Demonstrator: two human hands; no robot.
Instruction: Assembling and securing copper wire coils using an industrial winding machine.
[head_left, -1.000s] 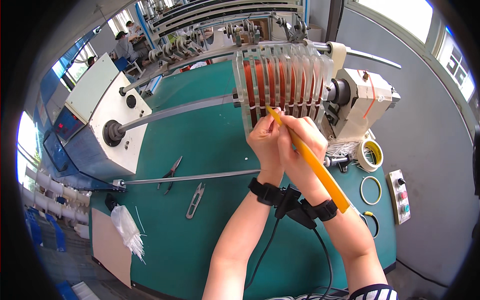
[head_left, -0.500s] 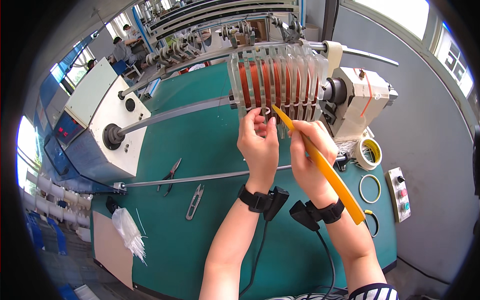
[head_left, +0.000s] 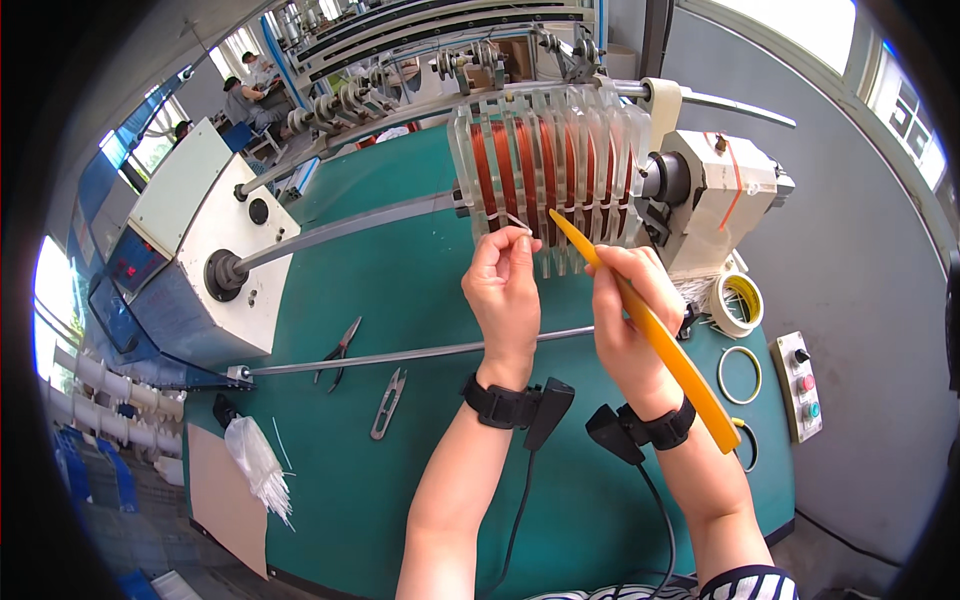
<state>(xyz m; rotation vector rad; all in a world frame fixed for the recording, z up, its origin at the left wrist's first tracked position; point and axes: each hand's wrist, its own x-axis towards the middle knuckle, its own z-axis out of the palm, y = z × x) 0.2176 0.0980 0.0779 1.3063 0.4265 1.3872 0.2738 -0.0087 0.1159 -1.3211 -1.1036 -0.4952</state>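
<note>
Bare forearms, banded wrists

Each wrist wears a black strap carrying a black wedge-shaped module with a thin black cable trailing down; a striped dark-and-white sleeve edge shows by the right elbow.

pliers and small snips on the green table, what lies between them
In the head view, a thin metal rod crosses the green table between the pliers and the snips; otherwise that stretch is bare.

Coil former (head_left: 545,170) blocks ahead; green tabletop (head_left: 400,300) leftward lies open.
</note>
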